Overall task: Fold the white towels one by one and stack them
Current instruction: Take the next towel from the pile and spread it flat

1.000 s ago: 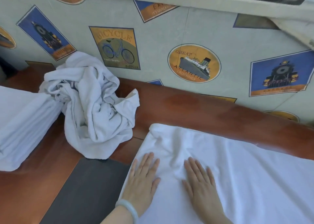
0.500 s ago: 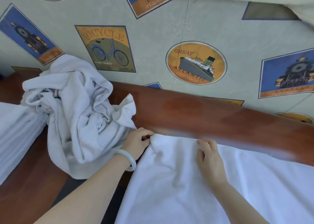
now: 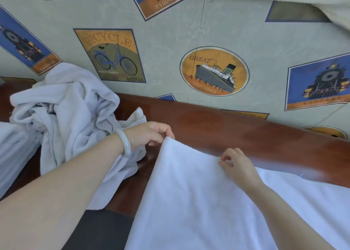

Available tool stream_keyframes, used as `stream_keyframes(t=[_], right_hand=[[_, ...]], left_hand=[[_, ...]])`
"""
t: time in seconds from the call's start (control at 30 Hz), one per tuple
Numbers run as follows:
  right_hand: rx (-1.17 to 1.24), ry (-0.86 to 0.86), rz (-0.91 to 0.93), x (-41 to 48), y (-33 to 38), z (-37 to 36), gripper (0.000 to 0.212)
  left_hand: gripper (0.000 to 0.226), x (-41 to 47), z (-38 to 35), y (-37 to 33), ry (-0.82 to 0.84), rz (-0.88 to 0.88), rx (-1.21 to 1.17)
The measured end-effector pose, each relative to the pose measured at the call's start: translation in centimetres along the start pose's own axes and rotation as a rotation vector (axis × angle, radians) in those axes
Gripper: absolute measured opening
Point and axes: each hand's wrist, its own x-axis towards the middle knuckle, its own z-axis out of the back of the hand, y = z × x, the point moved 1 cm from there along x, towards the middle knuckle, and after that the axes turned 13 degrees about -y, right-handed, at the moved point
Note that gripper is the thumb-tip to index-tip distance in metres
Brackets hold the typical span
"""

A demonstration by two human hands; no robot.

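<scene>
Left hand pinches the spread towel at its far corner, right hand pinches the far edge, likely to fold it.

A glossy reddish-brown wooden worktop with a dark grey inset panel is shown. A flat white terry towel is spread over its right part. A crumpled heap of white towels is piled at the left, just beside a folded white stack.
</scene>
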Motion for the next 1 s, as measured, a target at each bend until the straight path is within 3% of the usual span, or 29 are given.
stream_keyframes(t=[0.1, 0.2, 0.3, 0.4, 0.57, 0.7, 0.77, 0.83, 0.9, 1.0], right_hand=[[-0.017, 0.135, 0.039, 0.8, -0.3, 1.0, 0.018], [-0.082, 0.183, 0.043, 1.7, -0.6, 1.7, 0.021], [-0.191, 0.13, 0.068, 2.6, -0.5, 1.7, 0.02], [-0.183, 0.049, 0.095, 2.5, -0.1, 0.8, 0.014], [-0.242, -0.031, 0.238, 2.4, -1.5, 0.1, 0.01], [-0.351, -0.188, 0.163, 1.4, -1.1, -0.5, 0.009], [-0.385, -0.316, 0.161, -0.2, 0.3, -1.1, 0.004], [-0.353, -0.355, 0.272, -2.5, 2.2, -2.6, 0.021], [-0.351, -0.23, 0.409, -5.0, 3.4, -4.4, 0.041], [-0.421, -0.006, 0.413, -6.2, 2.7, -5.1, 0.06]], left_hand=[[0.018, 0.8, 0.0, -1.3, 0.192, 0.078, 0.168], [0.018, 1.8, 0.6, -2.1, 0.278, 0.056, 0.597], [0.029, 2.8, 0.5, -1.9, 0.098, -0.002, 0.991], [0.024, 3.2, -0.9, -0.2, -0.021, 0.074, 1.156], [0.012, 3.3, -1.9, 3.3, -0.253, 0.202, 1.147], [0.021, 2.6, -3.0, 3.2, -0.457, 0.207, 1.124], [0.027, 1.4, -4.9, 2.5, -0.637, 0.042, 1.235], [0.027, -0.4, -8.8, 2.5, -0.686, -0.154, 1.243], [0.027, -2.1, -12.9, 4.1, -0.648, -0.285, 1.17], [0.057, -3.4, -14.5, 7.1, -0.534, -0.131, 1.177]])
